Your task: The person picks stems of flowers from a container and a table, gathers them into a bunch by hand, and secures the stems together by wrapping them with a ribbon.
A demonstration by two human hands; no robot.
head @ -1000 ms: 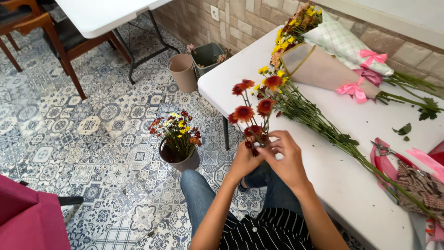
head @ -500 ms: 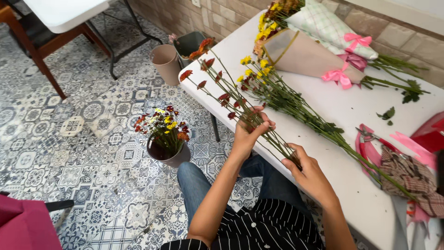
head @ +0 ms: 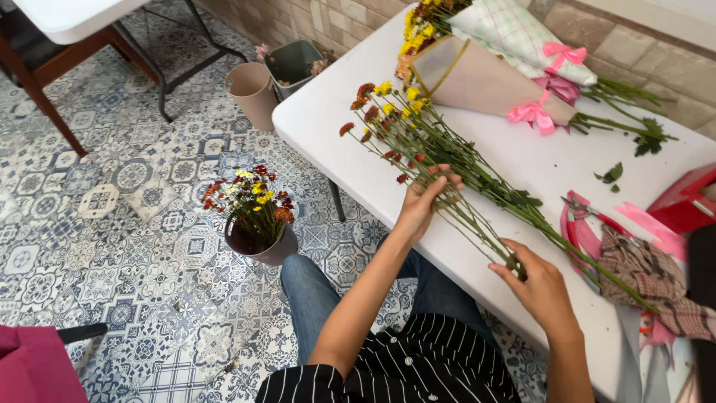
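Note:
A loose bunch of long-stemmed red and yellow flowers lies across the white table, heads toward the far left edge. My left hand rests on the stems near the table's front edge, fingers curled over them. My right hand pinches the lower ends of the same stems closer to me. Two wrapped bouquets with pink ribbon bows lie behind the loose flowers.
A bucket of mixed flowers stands on the patterned tile floor beside my knee. A beige pot and a grey bin stand by the wall. Pink-handled cutters, a checked cloth and a red box lie at the right.
The stems I held upright in both hands over my lap now lie flat on the table. My left hand moved up the stems and my right hand slid down to their ends.

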